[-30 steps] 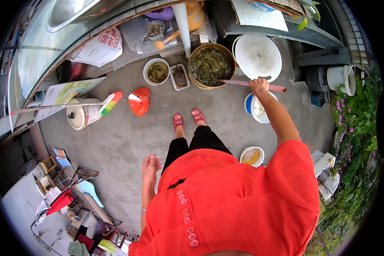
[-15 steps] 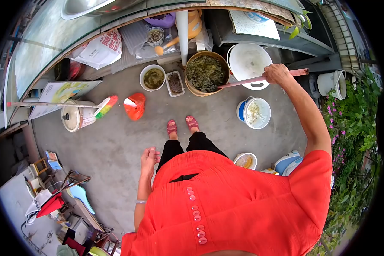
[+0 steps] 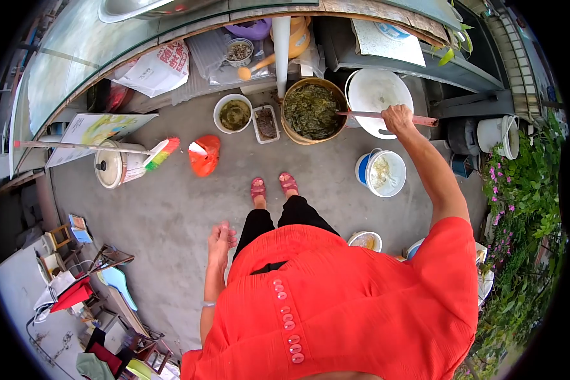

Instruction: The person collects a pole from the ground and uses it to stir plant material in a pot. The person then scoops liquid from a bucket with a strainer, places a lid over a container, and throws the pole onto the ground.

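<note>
My right hand (image 3: 399,119) is closed around a reddish stick (image 3: 367,114) held out sideways. The stick's left end goes over the rim into a tan bucket (image 3: 305,139), where it meets dark green, wet-looking leaves (image 3: 311,109); its tip is hidden. Beneath my right hand and the stick is a white tub (image 3: 375,88). My left hand (image 3: 221,237) hangs beside my left thigh, fingers loosely bent and apart, holding nothing.
Left of the tan bucket stand a clear tray (image 3: 266,125) and a white bowl (image 3: 233,114) of greenish liquid. An orange-red bag (image 3: 204,157) lies further left, near a broom (image 3: 161,154). A white-and-blue bucket (image 3: 385,174) stands on the right. A glass-topped counter (image 3: 82,57) overhangs the far side.
My right hand has moved left and nearer to me with the stick. The stick's slant has reversed, its bucket end shifting away from me along the right side. My left hand barely moved.
</note>
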Tool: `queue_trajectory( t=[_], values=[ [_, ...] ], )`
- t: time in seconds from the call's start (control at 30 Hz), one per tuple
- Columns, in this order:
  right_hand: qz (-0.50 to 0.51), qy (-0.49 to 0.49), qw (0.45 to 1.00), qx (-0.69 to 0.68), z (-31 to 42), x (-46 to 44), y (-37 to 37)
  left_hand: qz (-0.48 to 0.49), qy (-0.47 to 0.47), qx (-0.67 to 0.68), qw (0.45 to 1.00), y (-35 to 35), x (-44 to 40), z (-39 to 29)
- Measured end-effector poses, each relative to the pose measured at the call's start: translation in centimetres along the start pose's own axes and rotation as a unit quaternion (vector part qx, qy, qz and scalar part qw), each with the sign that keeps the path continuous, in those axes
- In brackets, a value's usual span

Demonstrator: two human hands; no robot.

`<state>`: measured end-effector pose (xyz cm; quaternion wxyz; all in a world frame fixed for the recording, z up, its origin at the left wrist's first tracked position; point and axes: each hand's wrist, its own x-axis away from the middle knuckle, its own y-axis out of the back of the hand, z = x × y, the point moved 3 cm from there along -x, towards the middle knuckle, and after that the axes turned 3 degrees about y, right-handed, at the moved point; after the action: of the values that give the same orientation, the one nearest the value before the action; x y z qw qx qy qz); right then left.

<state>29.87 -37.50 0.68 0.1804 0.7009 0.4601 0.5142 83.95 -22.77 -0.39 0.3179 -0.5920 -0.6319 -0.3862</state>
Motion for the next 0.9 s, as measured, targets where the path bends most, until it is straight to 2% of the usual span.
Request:
queue_trajectory(
  t=[0.03, 0.2, 0.33, 0.5, 0.6, 0.83, 0.9],
  values=[
    [-0.050, -0.017, 0.999, -0.009, 0.6, -1.1, -1.6, -0.005, 0.004, -0.003, 1.000, 0.1, 0.1, 0.2],
    [-0.052, -0.016, 0.998, -0.013, 4.0, -1.5, 0.3, 0.022, 0.009, -0.029, 0.999, -1.1, -0.2, -0.2],
    [-0.013, -0.022, 0.998, -0.057, 2.0, 1.0, -0.3, 0.050, -0.014, -0.040, 0.998, -2.3, -1.0, -1.5],
    [-0.068, -0.023, 0.994, -0.078, -2.3, 8.2, 5.4, 0.044, -0.013, -0.048, 0.998, -1.6, -1.7, -1.8],
    [-0.050, -0.033, 0.995, -0.082, -2.9, 9.5, 7.1, 0.037, -0.010, -0.063, 0.997, -1.5, -1.8, -1.6],
    [-0.116, -0.032, 0.983, -0.138, 0.7, 4.4, 4.7, 0.032, -0.008, -0.049, 0.998, -2.6, -0.4, -1.6],
    [-0.073, -0.036, 0.984, -0.158, 1.6, 2.4, 3.0, 0.019, -0.013, -0.040, 0.999, -2.5, 0.2, -1.7]
  ],
)
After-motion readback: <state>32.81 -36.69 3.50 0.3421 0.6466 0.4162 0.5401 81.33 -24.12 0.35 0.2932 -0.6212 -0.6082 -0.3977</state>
